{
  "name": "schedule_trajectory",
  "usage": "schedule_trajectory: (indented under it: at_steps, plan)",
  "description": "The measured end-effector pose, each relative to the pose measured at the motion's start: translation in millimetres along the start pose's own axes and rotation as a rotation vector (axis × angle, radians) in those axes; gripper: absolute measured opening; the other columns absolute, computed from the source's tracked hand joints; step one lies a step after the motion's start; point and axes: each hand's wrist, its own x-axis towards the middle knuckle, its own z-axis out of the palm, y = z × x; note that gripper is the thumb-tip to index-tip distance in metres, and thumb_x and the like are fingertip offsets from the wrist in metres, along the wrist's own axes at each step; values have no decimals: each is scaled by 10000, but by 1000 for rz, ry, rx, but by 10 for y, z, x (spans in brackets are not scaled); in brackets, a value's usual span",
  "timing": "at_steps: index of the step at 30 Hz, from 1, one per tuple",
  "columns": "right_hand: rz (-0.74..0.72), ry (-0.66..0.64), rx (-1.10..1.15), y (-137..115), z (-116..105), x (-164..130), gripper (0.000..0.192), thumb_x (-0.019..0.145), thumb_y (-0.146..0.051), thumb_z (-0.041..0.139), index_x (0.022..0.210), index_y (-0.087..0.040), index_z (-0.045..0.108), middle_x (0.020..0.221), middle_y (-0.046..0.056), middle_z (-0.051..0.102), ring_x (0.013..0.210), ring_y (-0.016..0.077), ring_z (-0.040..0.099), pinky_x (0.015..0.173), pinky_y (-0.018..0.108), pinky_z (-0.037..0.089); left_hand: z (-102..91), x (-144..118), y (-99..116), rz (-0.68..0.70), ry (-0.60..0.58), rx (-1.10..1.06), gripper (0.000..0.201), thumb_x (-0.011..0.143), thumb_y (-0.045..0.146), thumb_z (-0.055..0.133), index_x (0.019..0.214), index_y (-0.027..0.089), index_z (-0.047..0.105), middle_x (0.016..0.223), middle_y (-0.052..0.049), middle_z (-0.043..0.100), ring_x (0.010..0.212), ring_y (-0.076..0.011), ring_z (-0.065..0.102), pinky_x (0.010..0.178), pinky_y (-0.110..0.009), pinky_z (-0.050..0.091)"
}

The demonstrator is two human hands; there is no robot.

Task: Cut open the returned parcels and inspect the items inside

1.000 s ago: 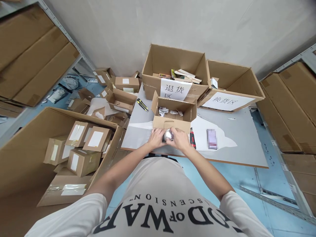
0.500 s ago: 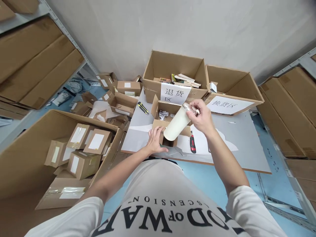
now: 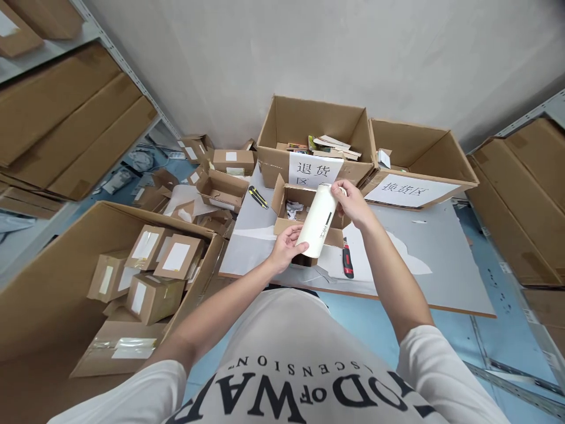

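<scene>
Head camera looks down on a pale grey bench (image 3: 419,247) set against a plain off-white wall, with blue floor below and metal shelving stacked with flat brown cartons on either side. At the back of the bench stand two large open corrugated boxes, each with a white paper sign of printed characters: the left box (image 3: 282,126) holds loose flat packets, the right box (image 3: 435,153) shows one small white item. In front of them sits a small open carton (image 3: 286,203) with crumpled white paper inside. A smooth, matte white cylindrical bottle (image 3: 318,221) with a small dark vertical mark is held tilted in the air above this carton. The left hand (image 3: 286,247) cups its lower end, fingers curled around it; the right hand (image 3: 351,203) pinches the upper end at the cap, fingers closed on it. A red-and-black utility knife (image 3: 348,262) lies on the bench just right of the carton, a yellow-and-black one (image 3: 258,196) further left. A large floor box (image 3: 57,282) at the left holds small labelled parcels
</scene>
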Motion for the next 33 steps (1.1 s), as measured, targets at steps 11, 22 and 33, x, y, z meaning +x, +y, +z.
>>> schedule_trajectory:
  at_steps: [11,22,33]
  plan:
    - [30,-110,370,170,-115,-64,693,737,-839,316,1064,-294,590,988,39,651,909,214,627,656,313,531,68,-17,61,-151,-62,-263,565,577,327,812,1077,186,590,984,-63,703,857,-204,668,736,-301,493]
    - [-94,-44,604,154,-35,-135,469,667,-518,729,1057,-309,574,1087,15,649,931,222,629,720,359,547,248,-26,115,-281,-173,-356,607,679,475,690,1175,144,578,1136,-127,645,1024,-284,623,784,-338,499]
    - [22,140,230,135,77,-119,481,659,-581,703,975,-273,510,971,20,619,793,176,589,544,252,486,269,-10,-45,30,150,144,652,521,355,860,1051,182,524,1053,-85,620,953,-209,606,818,-326,477]
